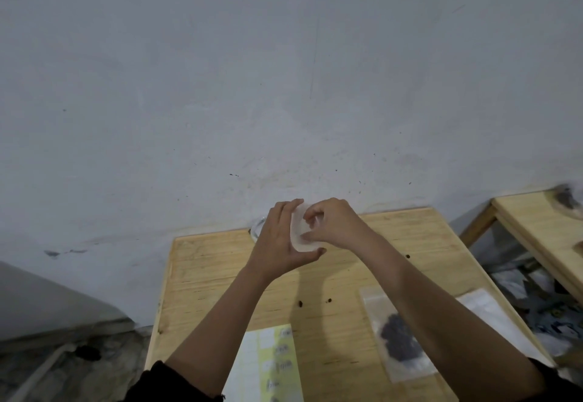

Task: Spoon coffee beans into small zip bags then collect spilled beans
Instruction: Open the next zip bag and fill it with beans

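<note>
Head: L grip [279,242], R grip [332,225] clamped on zip bag [298,233]; label sheet [268,365] txt unreadable.

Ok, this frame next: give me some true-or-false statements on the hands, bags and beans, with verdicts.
1. The left hand and right hand both hold a small clear bag. True.
2. That bag is full of beans. False: it looks empty.
3. A filled bag lies on the table by the right forearm. True.
4. No beans are spilled. False: loose beans lie on the wood.
5. The label sheet hangs on the wall. False: it lies on the table, between the forearms.
</note>
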### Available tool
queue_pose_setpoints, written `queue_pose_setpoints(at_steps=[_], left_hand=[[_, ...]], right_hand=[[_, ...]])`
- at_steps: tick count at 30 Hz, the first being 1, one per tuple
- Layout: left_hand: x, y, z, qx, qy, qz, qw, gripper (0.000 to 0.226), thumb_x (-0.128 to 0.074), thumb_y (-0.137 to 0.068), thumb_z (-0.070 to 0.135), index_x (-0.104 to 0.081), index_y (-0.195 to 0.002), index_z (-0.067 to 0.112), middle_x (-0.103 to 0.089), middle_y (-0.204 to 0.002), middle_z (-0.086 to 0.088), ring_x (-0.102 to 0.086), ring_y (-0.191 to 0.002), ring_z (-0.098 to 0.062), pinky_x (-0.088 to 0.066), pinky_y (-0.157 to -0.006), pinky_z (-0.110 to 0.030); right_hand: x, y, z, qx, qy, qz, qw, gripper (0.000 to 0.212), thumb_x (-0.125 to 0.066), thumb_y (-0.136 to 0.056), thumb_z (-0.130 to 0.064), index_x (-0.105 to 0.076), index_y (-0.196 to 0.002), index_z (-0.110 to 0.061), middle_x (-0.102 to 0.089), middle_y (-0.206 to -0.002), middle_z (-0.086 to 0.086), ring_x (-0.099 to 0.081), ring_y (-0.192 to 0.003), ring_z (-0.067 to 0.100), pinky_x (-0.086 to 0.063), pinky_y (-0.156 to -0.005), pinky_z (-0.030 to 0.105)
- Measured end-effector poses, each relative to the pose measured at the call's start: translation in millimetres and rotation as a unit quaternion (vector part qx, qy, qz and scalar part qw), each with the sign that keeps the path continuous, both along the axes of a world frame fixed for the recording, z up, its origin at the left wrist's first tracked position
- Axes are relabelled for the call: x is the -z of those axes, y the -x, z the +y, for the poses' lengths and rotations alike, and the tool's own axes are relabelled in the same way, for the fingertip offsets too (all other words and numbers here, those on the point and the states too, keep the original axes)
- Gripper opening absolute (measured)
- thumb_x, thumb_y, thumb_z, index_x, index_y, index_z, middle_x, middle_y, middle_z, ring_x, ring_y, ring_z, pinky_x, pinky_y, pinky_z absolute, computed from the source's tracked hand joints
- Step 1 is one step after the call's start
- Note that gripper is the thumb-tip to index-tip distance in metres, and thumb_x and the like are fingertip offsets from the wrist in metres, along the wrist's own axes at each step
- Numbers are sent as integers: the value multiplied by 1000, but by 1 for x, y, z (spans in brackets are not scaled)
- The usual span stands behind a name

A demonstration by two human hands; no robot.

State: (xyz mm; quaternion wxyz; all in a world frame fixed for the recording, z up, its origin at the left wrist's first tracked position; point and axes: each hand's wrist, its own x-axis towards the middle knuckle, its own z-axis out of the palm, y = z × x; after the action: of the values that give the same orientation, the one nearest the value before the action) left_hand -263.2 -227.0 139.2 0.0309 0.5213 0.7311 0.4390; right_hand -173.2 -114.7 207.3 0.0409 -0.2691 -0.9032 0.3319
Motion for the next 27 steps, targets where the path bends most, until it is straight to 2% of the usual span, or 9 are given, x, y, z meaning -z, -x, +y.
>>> queue_pose_setpoints(at_steps=[5,8,10,13,16,19,23,25,27], left_hand=[[6,8,-5,-2,26,19,999,89,-69,-61,57,-43,-130,5,-49,-125,0,-45,-111,-14,-43,-94,-36],[3,14,-13,-7,43,-12,999,94,-67,-57,62,-40,-132,12,-41,-118,21,-40,-103,-4,-35,-91,-26],[5,21,-18,-29,44,-28,998,93,-67,-56,62,-39,-132,15,-38,-112,25,-40,-100,-4,-37,-89,-27],[16,35,-28,-84,44,-35,995,95,-69,-57,64,-36,-134,20,-42,-117,14,-44,-104,-8,-40,-94,-35],[26,46,-40,-127,55,-31,990,95,-64,-57,64,-35,-136,21,-37,-120,15,-36,-107,-2,-31,-96,-30],[37,55,-52,-149,66,-31,986,93,-63,-57,60,-33,-137,23,-35,-122,16,-38,-111,-5,-29,-97,-28],[50,66,-63,-164,83,-45,982,94,-65,-57,59,-35,-137,21,-36,-122,15,-39,-114,-8,-31,-98,-30],[54,71,-66,-168,84,-58,980,92,-66,-57,59,-35,-136,22,-37,-122,14,-37,-112,-3,-32,-100,-32],[59,74,-66,-172,84,-68,979,92,-66,-57,58,-35,-136,23,-37,-123,15,-34,-112,1,-32,-101,-32]], right_hand=[[2,10,-7,-21,-6,-34,999,43,-77,-68,-20,-62,-108,-12,-58,-96,-2,-55,-89,12,-41,-68,14],[8,15,-5,-45,4,-28,999,46,-79,-70,-24,-63,-112,-15,-57,-100,-5,-53,-88,8,-39,-65,11],[13,18,-1,-52,76,-7,996,38,-78,-73,-22,-66,-109,-19,-61,-104,-6,-57,-90,7,-43,-70,11],[26,24,8,-16,191,66,979,18,-73,-79,-16,-71,-97,-17,-69,-101,-2,-64,-92,11,-51,-82,19],[59,31,19,87,136,109,981,12,-65,-85,-9,-70,-96,-8,-70,-98,4,-65,-94,16,-51,-88,25],[101,29,28,136,64,25,988,26,-61,-89,-14,-62,-114,-8,-62,-113,9,-58,-108,23,-45,-88,28],[143,28,29,127,96,-91,983,47,-59,-91,-24,-45,-133,-7,-58,-120,17,-56,-110,31,-39,-76,26],[154,32,25,155,92,-65,981,37,-62,-89,-20,-54,-121,-3,-64,-108,17,-61,-100,31,-39,-70,24],[159,37,21,205,114,4,972,18,-66,-85,-13,-64,-98,-1,-67,-89,17,-64,-86,31,-42,-64,25]])
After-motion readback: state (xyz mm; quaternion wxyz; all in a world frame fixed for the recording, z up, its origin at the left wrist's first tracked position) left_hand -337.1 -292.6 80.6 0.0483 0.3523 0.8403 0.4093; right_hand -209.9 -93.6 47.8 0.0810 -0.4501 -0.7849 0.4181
